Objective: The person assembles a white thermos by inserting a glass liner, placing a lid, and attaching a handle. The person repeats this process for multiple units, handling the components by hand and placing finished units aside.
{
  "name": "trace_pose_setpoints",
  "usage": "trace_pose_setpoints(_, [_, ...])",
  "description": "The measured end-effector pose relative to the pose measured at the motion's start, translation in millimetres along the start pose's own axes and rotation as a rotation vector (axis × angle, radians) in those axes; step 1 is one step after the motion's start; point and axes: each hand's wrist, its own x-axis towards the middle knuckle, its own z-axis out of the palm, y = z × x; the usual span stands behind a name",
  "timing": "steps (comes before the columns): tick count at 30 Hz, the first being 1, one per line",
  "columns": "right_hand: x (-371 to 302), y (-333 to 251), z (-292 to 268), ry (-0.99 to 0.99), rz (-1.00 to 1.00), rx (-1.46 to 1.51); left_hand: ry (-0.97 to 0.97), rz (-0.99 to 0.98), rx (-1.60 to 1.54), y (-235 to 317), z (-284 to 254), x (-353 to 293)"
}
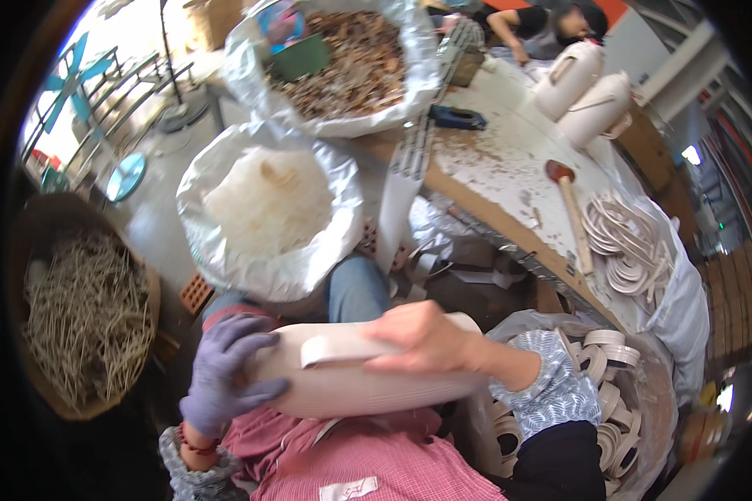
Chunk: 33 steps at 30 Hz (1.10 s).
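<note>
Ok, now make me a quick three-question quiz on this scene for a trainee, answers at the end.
1. Multiple choice: which hand wears the purple glove while on the pale pink jug? A) left hand B) right hand C) neither
2. True or false: the wooden-handled tool lies in the cardboard bin of thin sticks.
3. Count: how many other jugs show on the table?

Key:
1. A; the right hand is bare.
2. False; the wooden-handled tool lies on the table beside coiled pale strips.
3. Two.
</note>
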Motion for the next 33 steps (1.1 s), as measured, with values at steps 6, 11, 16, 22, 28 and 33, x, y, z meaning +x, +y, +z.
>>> trace_pose_setpoints(6, [-38.3,89.5,-83.8,0.039,0.620,0.825,0.110,-0.241,-0.679,-12.0,64.4,65.1])
trace_pose_setpoints(11, [-195.0,311.8,-221.0,0.901,0.881,-0.728,0.074,-0.097,-0.619,-27.4,109.1,204.2])
trace_pose_setpoints(16, [-156.1,334.3,-216.7,0.574,1.354,-0.847,0.016,-0.231,-0.314,-83.6,116.9,253.7])
trace_pose_setpoints(22, [-24.4,140.7,-194.4,0.501,0.626,-0.310,-0.099,-0.391,-0.297,-66.6,101.1,263.0])
trace_pose_setpoints(28, [-29.8,172.1,-196.7,0.041,0.849,-0.431,-0.031,-0.001,-0.015,-144.0,130.8,273.2])
trace_pose_setpoints(33, [-149.1,109.0,-190.1,0.403,0.735,-0.827,-0.097,0.045,0.013,-128.0,105.1,247.7])
